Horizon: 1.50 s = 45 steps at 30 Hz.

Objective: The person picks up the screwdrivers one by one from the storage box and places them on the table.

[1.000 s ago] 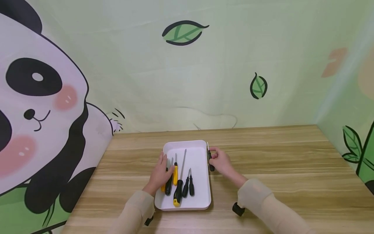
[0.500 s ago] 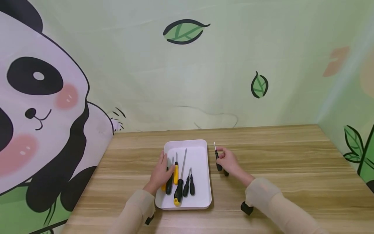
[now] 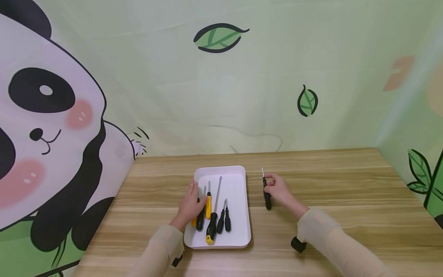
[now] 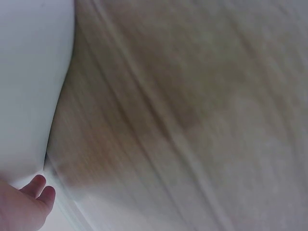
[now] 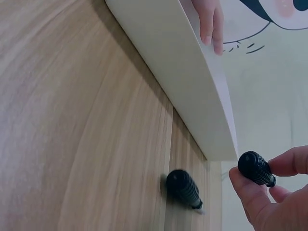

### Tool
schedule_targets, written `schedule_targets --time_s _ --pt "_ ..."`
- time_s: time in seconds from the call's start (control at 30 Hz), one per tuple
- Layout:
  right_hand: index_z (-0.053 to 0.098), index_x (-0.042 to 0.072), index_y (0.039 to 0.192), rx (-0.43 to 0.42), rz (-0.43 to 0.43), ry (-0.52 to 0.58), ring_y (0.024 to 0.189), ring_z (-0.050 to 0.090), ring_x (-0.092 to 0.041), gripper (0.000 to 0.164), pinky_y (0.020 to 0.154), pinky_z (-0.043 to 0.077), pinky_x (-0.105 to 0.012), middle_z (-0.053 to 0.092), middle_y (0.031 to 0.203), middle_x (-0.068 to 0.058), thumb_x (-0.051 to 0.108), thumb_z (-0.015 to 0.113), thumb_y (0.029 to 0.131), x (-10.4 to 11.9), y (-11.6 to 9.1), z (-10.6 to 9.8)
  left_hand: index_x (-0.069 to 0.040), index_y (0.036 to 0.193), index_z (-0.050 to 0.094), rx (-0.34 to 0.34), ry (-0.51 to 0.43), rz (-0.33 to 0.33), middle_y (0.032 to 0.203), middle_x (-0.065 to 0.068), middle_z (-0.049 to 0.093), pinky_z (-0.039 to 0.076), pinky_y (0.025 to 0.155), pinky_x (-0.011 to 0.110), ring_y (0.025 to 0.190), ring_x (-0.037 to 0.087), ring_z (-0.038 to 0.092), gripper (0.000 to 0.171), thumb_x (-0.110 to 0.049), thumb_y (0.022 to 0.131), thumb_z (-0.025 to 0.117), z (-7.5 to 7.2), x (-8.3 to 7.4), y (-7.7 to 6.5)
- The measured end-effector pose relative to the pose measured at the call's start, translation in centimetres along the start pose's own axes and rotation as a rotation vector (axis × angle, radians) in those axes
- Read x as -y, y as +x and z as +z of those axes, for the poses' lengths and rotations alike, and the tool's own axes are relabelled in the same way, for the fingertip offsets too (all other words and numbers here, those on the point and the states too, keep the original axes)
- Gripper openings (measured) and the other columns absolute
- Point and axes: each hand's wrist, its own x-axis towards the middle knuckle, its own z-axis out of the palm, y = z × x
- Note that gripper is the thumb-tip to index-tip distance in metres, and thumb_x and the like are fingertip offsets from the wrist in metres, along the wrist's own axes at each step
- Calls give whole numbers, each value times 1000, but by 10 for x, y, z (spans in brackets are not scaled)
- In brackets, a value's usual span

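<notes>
In the head view, my left hand (image 3: 189, 206) rests on the left side of a white tray (image 3: 238, 215), its fingers mostly straight along the rim and the thumb over the inside. Several screwdrivers lie in the tray, among them a long black-and-yellow one (image 3: 212, 227), a yellow-handled one (image 3: 208, 207) and two small black ones (image 3: 227, 221). To the right of the tray, my right hand (image 3: 279, 191) pinches a black-handled screwdriver (image 5: 254, 167) between thumb and fingers, blade away from me. Close below it, a second black-handled screwdriver (image 5: 184, 187) lies on the table in the right wrist view.
The wooden table (image 3: 332, 184) extends right and left of the tray. Behind it hangs a pale green backdrop (image 3: 166, 96) printed with leaves and a panda (image 3: 79, 115). In the left wrist view the tray wall (image 4: 29, 86) fills the left side.
My right hand has moved right, away from the tray's right edge, carrying the black-handled screwdriver over the one on the table. My left hand and the tray have stayed put.
</notes>
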Motion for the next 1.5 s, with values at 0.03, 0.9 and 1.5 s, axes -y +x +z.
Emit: schedule_targets --time_s 0.03,0.9,1.5 --pt "45 -6 121 -1 4 3 66 46 -13 47 56 44 -22 46 76 -6 -10 51 74 -1 0 -1 -4 142 14 -2 1 1 150 8 1 26 105 46 132 32 24 71 -39 88 46 0 0 0" --pt "33 -7 130 85 214 225 75 56 -15 53 63 52 -26 44 113 -26 -9 47 79 -32 5 -24 -6 142 13 8 3 -17 151 6 0 24 106 45 134 30 20 72 -41 88 45 2 2 3" --pt "32 -10 128 91 233 258 75 51 -14 51 68 51 -25 37 120 -25 -12 44 78 -39 6 -24 -5 142 14 -2 -2 -8 150 7 1 25 106 46 133 31 22 72 -41 87 46 2 2 2"
